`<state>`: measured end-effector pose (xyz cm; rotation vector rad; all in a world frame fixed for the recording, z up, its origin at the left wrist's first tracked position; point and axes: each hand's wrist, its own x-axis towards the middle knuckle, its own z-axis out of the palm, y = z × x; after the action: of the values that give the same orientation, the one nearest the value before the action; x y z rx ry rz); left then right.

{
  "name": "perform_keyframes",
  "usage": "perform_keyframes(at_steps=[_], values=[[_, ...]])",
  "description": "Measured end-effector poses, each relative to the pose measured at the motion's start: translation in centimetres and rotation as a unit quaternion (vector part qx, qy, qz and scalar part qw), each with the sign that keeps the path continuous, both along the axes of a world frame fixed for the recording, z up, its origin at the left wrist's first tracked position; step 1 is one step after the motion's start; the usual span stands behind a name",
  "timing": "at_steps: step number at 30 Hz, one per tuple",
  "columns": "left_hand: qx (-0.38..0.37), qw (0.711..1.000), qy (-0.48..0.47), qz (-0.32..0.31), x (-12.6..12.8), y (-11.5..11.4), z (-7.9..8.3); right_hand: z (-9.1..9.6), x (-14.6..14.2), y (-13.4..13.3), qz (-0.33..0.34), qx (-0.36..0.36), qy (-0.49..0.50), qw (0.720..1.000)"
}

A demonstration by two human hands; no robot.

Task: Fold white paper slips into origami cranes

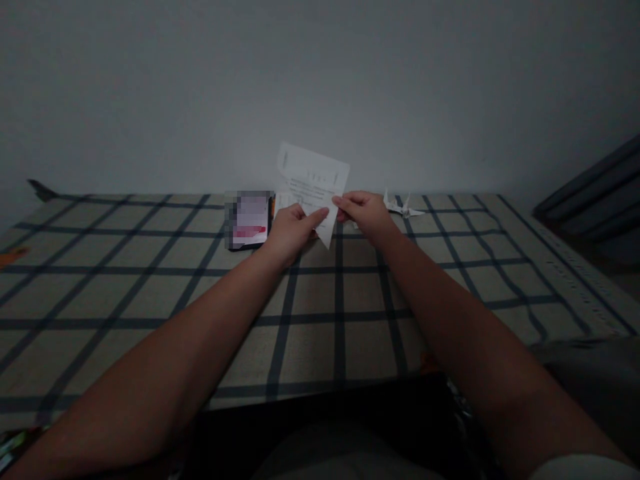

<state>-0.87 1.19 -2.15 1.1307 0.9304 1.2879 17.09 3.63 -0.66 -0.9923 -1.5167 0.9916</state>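
A sheet of white paper (pixel 313 175) with printed text is raised above the checked cloth, tilted, one corner pointing down. My left hand (pixel 293 230) grips its lower left part, the thumb lying across the printed face. At the right edge, my right hand (pixel 364 210) pinches the paper between thumb and fingers. Just beyond the right hand a folded white paper crane (pixel 406 208) rests on the cloth. A phone or small tablet (pixel 250 220) with a lit, partly blurred screen stands to the left of my left hand.
A cream cloth with dark blue checks (pixel 315 293) covers the table up to a plain grey wall (pixel 320 80). An orange item (pixel 13 257) lies at the far left edge. Dark fabric (pixel 595 200) is at the right. Something black (pixel 325 427) is close in front of me.
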Motion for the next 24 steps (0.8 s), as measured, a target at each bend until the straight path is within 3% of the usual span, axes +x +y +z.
perform_keyframes(at_steps=[6, 17, 24], values=[[-0.005, 1.000, 0.001, 0.004, -0.1, 0.0, 0.0, -0.8, 0.1, 1.0, 0.009, -0.035, 0.078, 0.996], [-0.027, 0.999, -0.020, -0.019, 0.3, -0.3, 0.1, -0.8, 0.1, 1.0, -0.022, 0.005, 0.045, 0.999], [0.007, 1.000, 0.012, 0.022, 0.3, -0.1, -0.2, -1.0, 0.2, 1.1, 0.002, 0.007, 0.064, 0.998]])
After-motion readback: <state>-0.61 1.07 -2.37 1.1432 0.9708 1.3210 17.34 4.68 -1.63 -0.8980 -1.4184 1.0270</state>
